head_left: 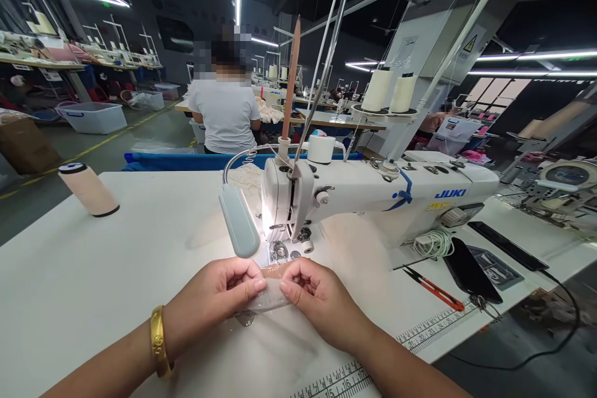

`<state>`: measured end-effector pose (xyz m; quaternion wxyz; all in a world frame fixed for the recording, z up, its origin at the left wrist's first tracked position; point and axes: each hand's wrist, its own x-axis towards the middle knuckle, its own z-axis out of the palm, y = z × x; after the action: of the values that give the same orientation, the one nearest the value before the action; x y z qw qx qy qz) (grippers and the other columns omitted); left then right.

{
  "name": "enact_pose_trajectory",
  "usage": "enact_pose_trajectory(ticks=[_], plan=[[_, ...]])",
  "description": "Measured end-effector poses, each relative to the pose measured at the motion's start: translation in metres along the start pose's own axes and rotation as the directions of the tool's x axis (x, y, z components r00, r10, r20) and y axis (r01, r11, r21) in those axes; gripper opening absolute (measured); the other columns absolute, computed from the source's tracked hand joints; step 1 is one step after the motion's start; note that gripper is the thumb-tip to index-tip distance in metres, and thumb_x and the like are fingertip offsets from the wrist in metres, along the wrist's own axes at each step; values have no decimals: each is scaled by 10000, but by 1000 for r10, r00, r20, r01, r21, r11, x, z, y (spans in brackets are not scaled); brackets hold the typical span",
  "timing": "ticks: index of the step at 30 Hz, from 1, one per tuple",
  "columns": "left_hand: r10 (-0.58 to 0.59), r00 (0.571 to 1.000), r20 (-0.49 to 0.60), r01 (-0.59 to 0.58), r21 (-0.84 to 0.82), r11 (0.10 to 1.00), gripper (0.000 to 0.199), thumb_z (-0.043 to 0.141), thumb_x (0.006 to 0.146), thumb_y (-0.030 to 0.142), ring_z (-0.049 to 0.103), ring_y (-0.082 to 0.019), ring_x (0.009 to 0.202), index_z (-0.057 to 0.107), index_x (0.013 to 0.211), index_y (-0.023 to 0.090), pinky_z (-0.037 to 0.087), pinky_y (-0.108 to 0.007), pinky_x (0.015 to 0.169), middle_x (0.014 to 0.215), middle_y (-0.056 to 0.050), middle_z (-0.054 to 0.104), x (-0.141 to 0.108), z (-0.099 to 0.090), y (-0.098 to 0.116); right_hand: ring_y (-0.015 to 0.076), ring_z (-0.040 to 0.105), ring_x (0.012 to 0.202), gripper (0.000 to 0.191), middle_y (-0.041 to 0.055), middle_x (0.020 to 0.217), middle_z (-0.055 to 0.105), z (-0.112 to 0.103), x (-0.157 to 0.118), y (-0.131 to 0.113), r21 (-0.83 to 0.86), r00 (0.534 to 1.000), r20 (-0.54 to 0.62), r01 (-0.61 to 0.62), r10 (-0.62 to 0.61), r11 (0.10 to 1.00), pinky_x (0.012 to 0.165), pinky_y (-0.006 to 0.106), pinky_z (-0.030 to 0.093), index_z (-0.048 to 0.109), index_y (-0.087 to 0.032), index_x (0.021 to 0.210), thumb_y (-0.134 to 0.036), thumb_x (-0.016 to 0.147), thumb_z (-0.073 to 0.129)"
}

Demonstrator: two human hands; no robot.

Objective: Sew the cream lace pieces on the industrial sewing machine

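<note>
In front of the needle area of a white sewing machine [345,186], a small piece of sheer pale fabric [270,298] is stretched between my two hands. My left hand [228,283] pinches its left side between thumb and fingers. On the other side, my right hand [317,298] grips it the same way, with curled fingers. A tan strip [274,270] shows just behind the fabric, between my fingertips. The machine's lamp [239,221] hangs close above my left hand.
A peach thread cone [88,189] stands at the table's left. Right of the machine lie red-handled thread snips [436,289], a black phone [471,270] and a coiled white cable [433,244]. A printed ruler [420,326] runs along the front edge. A person in white [226,112] sits beyond.
</note>
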<state>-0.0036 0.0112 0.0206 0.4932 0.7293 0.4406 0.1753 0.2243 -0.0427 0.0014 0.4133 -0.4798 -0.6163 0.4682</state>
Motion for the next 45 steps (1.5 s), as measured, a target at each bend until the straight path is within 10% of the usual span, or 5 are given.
enact_pose_trajectory(ticks=[45], plan=[[-37, 999, 40, 45, -234, 971, 498, 707, 819, 683, 425, -120, 577, 612, 780, 196, 331, -236, 548, 617, 57, 498, -3, 2, 7, 184, 549, 771, 468, 11, 804, 654, -2, -7, -1, 15, 999, -31, 30, -30, 999, 743, 306, 428, 622, -215, 797, -635, 1003, 633]])
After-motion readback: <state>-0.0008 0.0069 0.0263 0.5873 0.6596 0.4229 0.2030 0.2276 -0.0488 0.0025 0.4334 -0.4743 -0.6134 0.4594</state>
